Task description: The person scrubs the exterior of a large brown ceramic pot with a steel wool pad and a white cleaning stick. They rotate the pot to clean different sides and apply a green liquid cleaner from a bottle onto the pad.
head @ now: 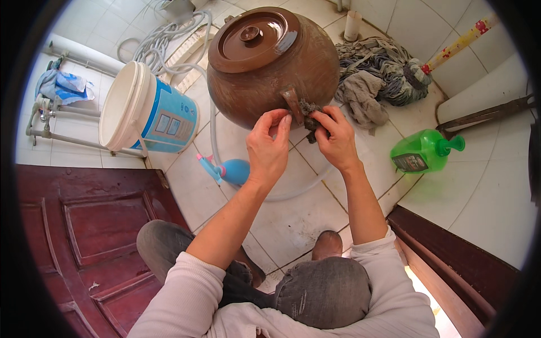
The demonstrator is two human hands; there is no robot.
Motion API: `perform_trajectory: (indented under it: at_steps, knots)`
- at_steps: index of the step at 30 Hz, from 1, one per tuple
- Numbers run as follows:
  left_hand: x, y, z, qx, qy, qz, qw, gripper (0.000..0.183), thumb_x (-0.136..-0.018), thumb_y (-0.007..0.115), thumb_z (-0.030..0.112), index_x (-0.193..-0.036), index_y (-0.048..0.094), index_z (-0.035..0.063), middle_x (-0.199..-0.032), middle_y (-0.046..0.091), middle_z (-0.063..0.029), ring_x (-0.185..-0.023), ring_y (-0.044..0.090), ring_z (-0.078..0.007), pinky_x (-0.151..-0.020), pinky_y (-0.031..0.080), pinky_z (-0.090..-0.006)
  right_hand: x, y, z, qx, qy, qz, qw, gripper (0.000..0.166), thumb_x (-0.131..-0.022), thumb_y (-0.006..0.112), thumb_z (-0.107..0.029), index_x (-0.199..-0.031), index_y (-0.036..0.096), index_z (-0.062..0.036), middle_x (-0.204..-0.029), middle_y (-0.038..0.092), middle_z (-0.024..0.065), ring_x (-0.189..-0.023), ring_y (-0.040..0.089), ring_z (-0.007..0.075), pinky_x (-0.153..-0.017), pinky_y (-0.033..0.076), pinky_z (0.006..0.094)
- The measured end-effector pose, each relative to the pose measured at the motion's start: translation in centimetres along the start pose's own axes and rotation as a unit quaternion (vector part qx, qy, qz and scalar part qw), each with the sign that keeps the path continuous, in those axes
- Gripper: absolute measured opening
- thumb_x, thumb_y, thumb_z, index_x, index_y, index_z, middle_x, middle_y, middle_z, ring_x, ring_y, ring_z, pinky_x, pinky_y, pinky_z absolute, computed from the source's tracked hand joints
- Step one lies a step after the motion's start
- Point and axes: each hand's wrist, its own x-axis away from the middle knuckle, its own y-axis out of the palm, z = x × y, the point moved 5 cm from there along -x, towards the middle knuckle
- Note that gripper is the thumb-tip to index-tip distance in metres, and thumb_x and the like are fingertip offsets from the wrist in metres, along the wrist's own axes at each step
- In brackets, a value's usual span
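Observation:
A big brown glazed earthenware jar point(270, 91) stands on the tiled floor, its round knobbed lid point(249, 40) in place. On the side facing me it has a small loop handle point(292, 103). My right hand point(336, 137) pinches a dark, frayed scrubbing wad point(312, 116) against the right side of that handle. Just left of the handle is my left hand point(270, 143), thumb and forefinger curled close together near the jar wall. Whether anything thin is between those fingertips cannot be told.
Left of the jar are a white and blue plastic bucket point(173, 118), a coiled grey hose point(158, 46) and a blue spray bottle point(234, 171). To the right lie a rag mop point(380, 69), a grey cloth point(361, 95) and a green plastic bottle point(418, 150). A dark red door point(110, 228) stands lower left.

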Motion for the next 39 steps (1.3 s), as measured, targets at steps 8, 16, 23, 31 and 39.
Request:
perform_trajectory:
  at_steps: [8,16,23,31,39]
  knots:
    - [-0.2,-2.1,-1.2,0.028,-0.024,0.037,0.999,0.016,-0.096,0.058,0.011,-0.104,0.063,-0.0033,-0.093,0.066,-0.0062,-0.085,0.063,-0.0113,-0.08,0.052,-0.0252,-3.8,-0.2,-2.8,0.015,-0.071,0.047,0.996,0.034,-0.067,0.059,0.008,-0.098,0.065,-0.004,-0.101,0.057,0.0121,-0.087,0.059,0.0304,-0.072,0.05,0.0383]
    - [-0.8,-2.6,-1.0,0.038,-0.025,0.047,0.998,0.015,-0.096,0.057,0.009,-0.101,0.063,-0.0034,-0.092,0.066,-0.0068,-0.084,0.063,-0.0119,-0.079,0.053,-0.0255,5.1,2.4,2.1,0.094,-0.009,-0.032,0.995,0.03,-0.065,0.061,0.005,-0.093,0.066,-0.0051,-0.095,0.057,0.009,-0.081,0.058,0.0297,-0.071,0.049,0.0392]
    - [-1.0,-4.8,-1.8,0.05,-0.035,0.11,0.992,0.014,-0.095,0.059,0.01,-0.099,0.063,-0.0028,-0.087,0.066,-0.0049,-0.077,0.061,-0.0099,-0.071,0.052,-0.0232,1.9,4.0,-8.1,0.103,-0.099,0.069,0.987,0.037,-0.069,0.063,0.003,-0.105,0.064,0.0,-0.092,0.054,0.0142,-0.063,0.059,0.0274,-0.053,0.05,0.0344]
    - [-1.7,-6.3,-1.2,0.074,-0.01,0.131,0.989,0.013,-0.094,0.06,0.01,-0.098,0.064,-0.0022,-0.085,0.066,-0.0046,-0.075,0.061,-0.0093,-0.068,0.051,-0.0227,2.9,8.3,-6.0,0.192,-0.02,0.001,0.981,0.046,-0.075,0.06,0.001,-0.12,0.054,0.0078,-0.09,0.053,0.0168,-0.06,0.061,0.0312,-0.051,0.053,0.0361]
    - [-1.6,-6.6,-0.9,0.057,-0.008,0.144,0.988,0.012,-0.093,0.059,0.01,-0.094,0.064,-0.0013,-0.08,0.066,-0.0053,-0.074,0.062,-0.0104,-0.069,0.05,-0.0246,-2.2,4.3,-11.3,0.16,-0.11,0.069,0.979,0.037,-0.074,0.065,-0.002,-0.11,0.056,0.0046,-0.095,0.057,0.017,-0.073,0.061,0.033,-0.06,0.051,0.0399]
